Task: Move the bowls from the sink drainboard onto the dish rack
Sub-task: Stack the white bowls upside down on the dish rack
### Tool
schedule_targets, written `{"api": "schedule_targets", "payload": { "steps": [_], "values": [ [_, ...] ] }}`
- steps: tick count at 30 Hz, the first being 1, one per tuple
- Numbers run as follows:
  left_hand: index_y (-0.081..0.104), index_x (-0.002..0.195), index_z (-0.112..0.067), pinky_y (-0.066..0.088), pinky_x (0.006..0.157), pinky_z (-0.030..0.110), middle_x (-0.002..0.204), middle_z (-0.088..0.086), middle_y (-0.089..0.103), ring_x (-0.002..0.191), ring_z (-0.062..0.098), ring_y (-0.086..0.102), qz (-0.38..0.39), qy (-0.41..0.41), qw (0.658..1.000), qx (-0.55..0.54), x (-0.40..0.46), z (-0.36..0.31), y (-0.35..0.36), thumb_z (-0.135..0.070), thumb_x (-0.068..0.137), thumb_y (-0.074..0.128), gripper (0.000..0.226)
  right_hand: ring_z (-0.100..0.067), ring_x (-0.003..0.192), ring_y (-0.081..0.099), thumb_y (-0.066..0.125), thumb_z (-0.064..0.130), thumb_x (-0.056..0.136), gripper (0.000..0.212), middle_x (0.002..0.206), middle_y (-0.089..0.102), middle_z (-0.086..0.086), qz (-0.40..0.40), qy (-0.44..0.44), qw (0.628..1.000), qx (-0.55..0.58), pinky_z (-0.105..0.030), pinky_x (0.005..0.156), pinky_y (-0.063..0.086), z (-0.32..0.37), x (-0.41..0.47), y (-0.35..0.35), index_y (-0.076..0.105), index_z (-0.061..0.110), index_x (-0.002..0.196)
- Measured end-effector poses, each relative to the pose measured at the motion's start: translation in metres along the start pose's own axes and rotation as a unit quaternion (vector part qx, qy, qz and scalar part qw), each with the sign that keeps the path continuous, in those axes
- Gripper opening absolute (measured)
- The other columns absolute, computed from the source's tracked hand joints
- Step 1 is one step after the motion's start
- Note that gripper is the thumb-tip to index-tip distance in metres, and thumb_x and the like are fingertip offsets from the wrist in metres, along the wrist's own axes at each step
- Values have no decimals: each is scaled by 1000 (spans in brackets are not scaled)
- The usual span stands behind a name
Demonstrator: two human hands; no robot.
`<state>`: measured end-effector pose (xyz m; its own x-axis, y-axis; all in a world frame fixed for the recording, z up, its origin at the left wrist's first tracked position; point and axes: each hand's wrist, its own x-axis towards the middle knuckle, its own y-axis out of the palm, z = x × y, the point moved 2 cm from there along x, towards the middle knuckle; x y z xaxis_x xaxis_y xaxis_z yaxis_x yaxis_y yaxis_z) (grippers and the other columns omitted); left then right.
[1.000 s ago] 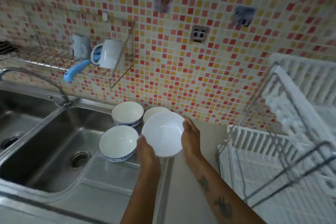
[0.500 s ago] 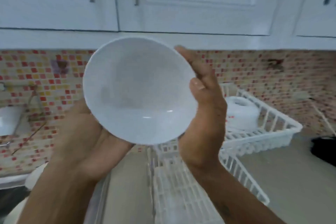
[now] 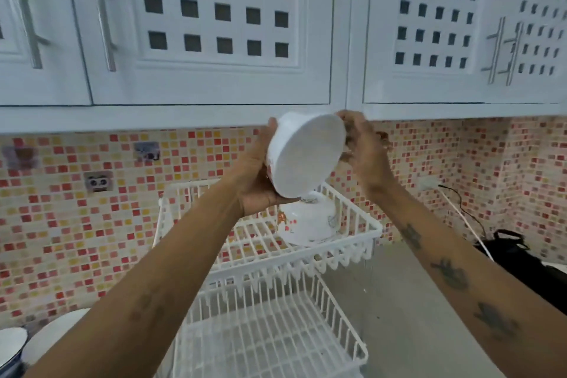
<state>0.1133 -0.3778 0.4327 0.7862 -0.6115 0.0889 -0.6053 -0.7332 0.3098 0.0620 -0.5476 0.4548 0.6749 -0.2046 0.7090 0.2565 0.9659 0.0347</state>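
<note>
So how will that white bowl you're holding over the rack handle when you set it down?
The white bowl looks like glazed ceramic: probably rigid, and it could chip against the bowl already on the dish rack. Its glossy surface may be slippery, so the left hand cupping its side seems wise. Its rounded wall might rock on the wires.

home kitchen; mosaic tile backsplash (image 3: 92, 224); wall cabinets (image 3: 214, 24); dish rack (image 3: 264, 301)

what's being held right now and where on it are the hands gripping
A white bowl, tilted on its side above the dish rack. The left hand cups its outer wall and base; the right hand is at the far rim, contact unclear.
</note>
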Motion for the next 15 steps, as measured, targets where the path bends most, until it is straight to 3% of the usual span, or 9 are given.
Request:
{"api": "schedule_targets", "payload": {
  "steps": [3,6,9,11,15],
  "values": [
    [56,127,-8,59,75,38,104,16,66,92,31,65,-72,16,995,74,16,11,5,-61,65,73,83,-22,101,59,22,44,101,50,119,60,-10,42,75,991,-103,-31,80,49,-24,11,-13,55,11,120],
    [58,118,-7,56,56,23,96,4,67,80,17,66,-191,89,955,209,29,23,8,-49,68,80,69,-26,106,58,30,52,98,50,121,57,-11,67,122,971,-192,-43,94,49,-45,23,-15,51,13,121],
    [61,120,-22,63,69,33,111,-1,68,97,16,68,-240,139,893,354,50,39,4,-77,39,79,99,-25,100,61,44,57,91,46,118,58,-7,66,174,957,-220,-43,87,54,-69,30,-11,49,18,116],
    [58,122,-25,62,78,41,114,0,65,105,19,65,-249,143,858,426,69,53,-8,-85,29,74,112,-26,99,62,55,51,87,45,115,59,-6,56,200,952,-224,-40,83,55,-85,31,-10,49,18,117],
    [40,136,-12,51,98,41,130,8,46,125,24,46,-233,106,841,477,60,60,7,-55,51,88,106,-25,99,59,56,32,89,32,118,58,-8,32,231,950,-208,-35,78,50,-121,23,-13,50,18,117]
  ]
}}
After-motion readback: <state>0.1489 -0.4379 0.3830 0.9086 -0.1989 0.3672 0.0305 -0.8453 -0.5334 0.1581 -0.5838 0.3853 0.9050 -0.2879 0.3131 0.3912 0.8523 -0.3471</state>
